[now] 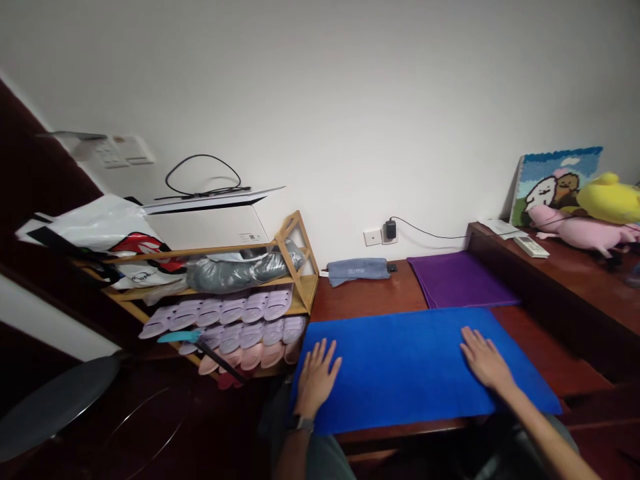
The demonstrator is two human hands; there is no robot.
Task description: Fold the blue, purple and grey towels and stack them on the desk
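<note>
Forearms extend forward, left hand and right hand lying palm-down, unclenched, on blue cloth.

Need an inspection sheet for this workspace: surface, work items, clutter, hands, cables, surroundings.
Surface: reddish-brown table.
Work items: blue cloth spread flat; purple cloth just beyond it.
Clutter: grey-blue cloth bundle near the wall; remote and plush toys on the right-hand ledge.
Hands: left hand and right hand open, palms down on the blue cloth.
Cables: black cable from the wall adapter toward the ledge; another looped atop the white box.
Surroundings: wooden rack with clogs at left.
</note>
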